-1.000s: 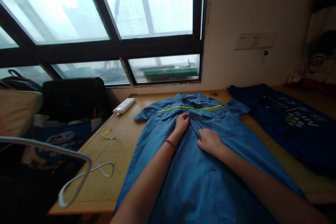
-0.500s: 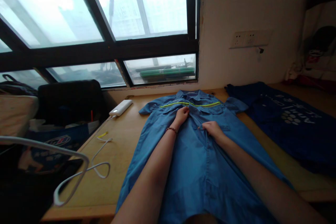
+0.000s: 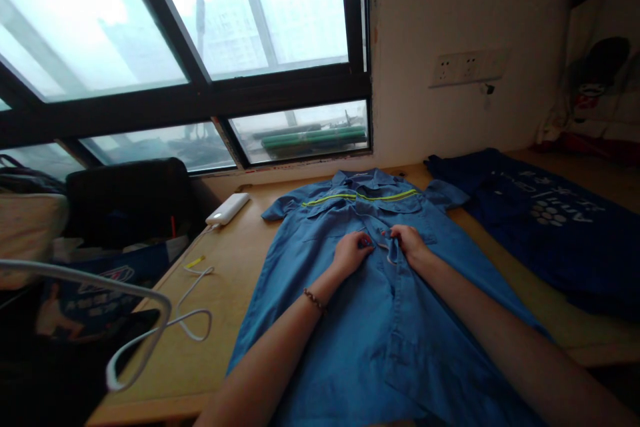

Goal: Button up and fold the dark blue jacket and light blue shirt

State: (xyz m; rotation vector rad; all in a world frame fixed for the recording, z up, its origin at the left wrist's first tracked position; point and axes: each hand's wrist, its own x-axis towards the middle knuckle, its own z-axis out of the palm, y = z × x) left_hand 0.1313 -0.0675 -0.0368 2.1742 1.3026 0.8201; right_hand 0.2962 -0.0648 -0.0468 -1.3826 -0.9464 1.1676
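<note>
A blue short-sleeved work shirt lies face up on the wooden table, its collar toward the wall. Yellow-green stripes cross its chest. My left hand is closed, thumb and fingers pinching the shirt's front edge just below the chest. To its right, my right hand grips the other edge of the front opening and holds it slightly lifted. Between the two hands the placket is parted and folded. Whether a button sits in my fingers cannot be made out.
A dark blue garment with white print lies right of the shirt. On the left are a white power bank and its white cable. Bags and a black chair back stand beyond the table's left edge.
My left hand has moved down the shirt front, toward me. My right hand still grips its edge, now lifted and opened more. The camera view has shifted slightly.
</note>
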